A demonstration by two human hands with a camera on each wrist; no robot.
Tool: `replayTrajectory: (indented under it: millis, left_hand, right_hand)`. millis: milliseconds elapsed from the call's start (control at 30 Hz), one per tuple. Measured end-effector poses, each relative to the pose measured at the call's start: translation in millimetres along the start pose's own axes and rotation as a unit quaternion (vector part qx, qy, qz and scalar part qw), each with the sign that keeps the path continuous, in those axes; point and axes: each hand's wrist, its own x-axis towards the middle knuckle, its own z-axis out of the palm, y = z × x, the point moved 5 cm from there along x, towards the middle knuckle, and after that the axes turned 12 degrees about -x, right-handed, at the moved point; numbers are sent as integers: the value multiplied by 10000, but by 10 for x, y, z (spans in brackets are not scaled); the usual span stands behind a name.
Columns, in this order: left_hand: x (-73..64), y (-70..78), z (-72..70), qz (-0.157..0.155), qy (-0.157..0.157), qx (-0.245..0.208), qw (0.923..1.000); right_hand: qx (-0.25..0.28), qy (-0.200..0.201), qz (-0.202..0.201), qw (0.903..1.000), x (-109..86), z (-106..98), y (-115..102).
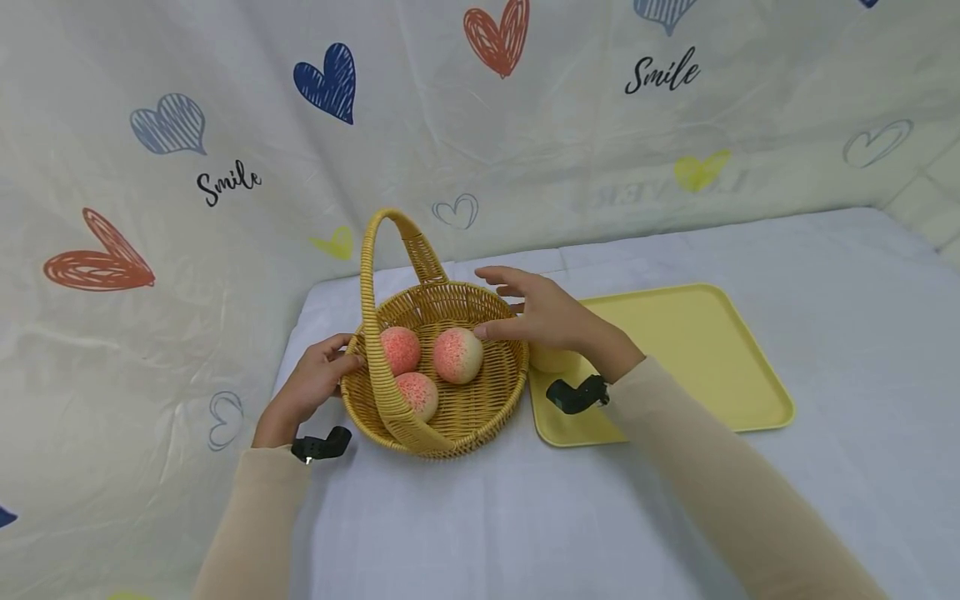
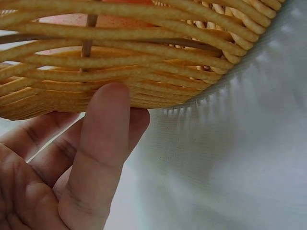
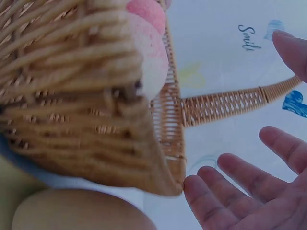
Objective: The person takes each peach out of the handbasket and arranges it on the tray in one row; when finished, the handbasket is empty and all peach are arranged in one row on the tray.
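A yellow wicker basket [image 1: 480,417] with a tall arched handle stands on the table. In it lie three round, pink-and-cream speckled fruits like peaches; the nearest to the right hand is one peach [image 1: 457,356]. My left hand [image 1: 313,379] grips the basket's left side; its thumb [image 2: 103,139] lies against the weave in the left wrist view. Over the right rim hovers my right hand [image 1: 543,312], fingers spread, holding nothing. Beneath that wrist, a pale yellow rounded thing [image 1: 553,360] sits on the tray, partly hidden; it shows blurred in the right wrist view.
A yellow rectangular tray [image 1: 697,358] lies right of the basket, partly under my right forearm. White cloth [image 1: 480,533] covers the table. Behind hangs a pale curtain [image 1: 570,167] printed with hearts and lettering.
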Motion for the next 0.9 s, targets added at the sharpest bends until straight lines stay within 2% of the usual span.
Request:
replayTrajectory:
  millis: [167, 433, 567, 900]
  left_hand:
    - [5, -5, 9, 20, -14, -99, 9999]
    - [0, -6, 4, 76, -20, -199, 9998]
    - [-9, -5, 3, 50, -22, -181, 9998]
    - [-25, 13, 4, 59, -30, -165, 9998]
  right_hand:
    - [-8, -419, 6, 9991, 106, 134, -49]
    - [-568, -1070, 43, 9926, 253, 347, -97]
    - [-740, -1219, 2, 9898, 304, 418, -136]
    - [-1144, -1394, 188, 9834, 342, 513, -144]
